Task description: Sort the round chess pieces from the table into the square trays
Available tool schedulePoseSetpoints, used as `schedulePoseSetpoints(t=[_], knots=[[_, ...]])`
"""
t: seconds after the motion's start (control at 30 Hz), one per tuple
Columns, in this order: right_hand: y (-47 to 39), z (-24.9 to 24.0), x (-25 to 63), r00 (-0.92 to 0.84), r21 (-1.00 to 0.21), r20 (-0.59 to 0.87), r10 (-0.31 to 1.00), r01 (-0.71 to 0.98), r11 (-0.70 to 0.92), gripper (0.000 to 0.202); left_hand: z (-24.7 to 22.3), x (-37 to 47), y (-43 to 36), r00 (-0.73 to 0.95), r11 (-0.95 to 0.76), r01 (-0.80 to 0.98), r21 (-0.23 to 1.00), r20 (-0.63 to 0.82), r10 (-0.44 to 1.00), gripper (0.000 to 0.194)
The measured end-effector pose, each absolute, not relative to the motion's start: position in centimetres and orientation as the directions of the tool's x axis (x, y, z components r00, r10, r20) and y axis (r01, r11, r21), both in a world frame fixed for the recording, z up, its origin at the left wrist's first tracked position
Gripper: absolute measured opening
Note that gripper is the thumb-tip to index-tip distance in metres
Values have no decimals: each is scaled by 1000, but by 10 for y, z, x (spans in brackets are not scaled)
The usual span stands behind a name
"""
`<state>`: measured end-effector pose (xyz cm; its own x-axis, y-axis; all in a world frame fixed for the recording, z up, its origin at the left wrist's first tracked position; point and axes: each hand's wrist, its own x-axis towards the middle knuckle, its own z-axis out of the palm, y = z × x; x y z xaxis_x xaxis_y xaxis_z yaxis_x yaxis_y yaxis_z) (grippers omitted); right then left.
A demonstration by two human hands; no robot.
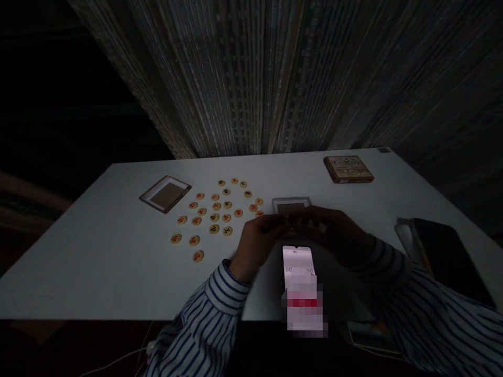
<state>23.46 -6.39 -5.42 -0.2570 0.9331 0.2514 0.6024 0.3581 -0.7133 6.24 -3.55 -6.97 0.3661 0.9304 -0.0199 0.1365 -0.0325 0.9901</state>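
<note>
My left hand (255, 238) and my right hand (338, 233) meet at the fingertips, just in front of a shallow pale-rimmed tray (291, 200). The fingers of both are closed and pressed together; whatever lies between them is too dark and covered to make out. The hands hide the near part of the tray. To their left, several round Chinese chess pieces (216, 206) lie spread over the white table (118, 272), marked in red or black. Below the hands is a phone (298, 262) with a lit screen showing digits, its lower part blurred out.
A shallow open box part (165, 193) with a brown edge lies at the left. At the back right rests a printed box (348, 169). A dark flat object (448, 256) sits by the right edge. Behind the table hangs a string curtain (251, 78). White cables (118, 361) run below the front edge.
</note>
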Motion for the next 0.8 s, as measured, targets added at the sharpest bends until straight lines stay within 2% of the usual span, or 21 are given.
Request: schedulePoseSetpoints(t=[0.17,0.3,0.4,0.5,0.8], knots=[[-53,-48,255,-330,-556,289,899,706,438,27,-68,77,-25,412,-83,139,987,19,911,17],[-39,-53,273,-358,-399,268,894,804,441,22,-81,76,-19,282,-176,363,915,72,957,20],[-31,-60,284,-331,-226,143,933,907,357,20,-97,72,-18,229,-197,525,828,85,970,25],[-26,-65,289,-333,-84,-15,943,940,331,22,-109,71,-17,259,-227,624,748,76,963,28],[-14,-70,286,-285,38,-214,934,953,299,24,-115,74,-10,337,-283,702,654,45,940,28]])
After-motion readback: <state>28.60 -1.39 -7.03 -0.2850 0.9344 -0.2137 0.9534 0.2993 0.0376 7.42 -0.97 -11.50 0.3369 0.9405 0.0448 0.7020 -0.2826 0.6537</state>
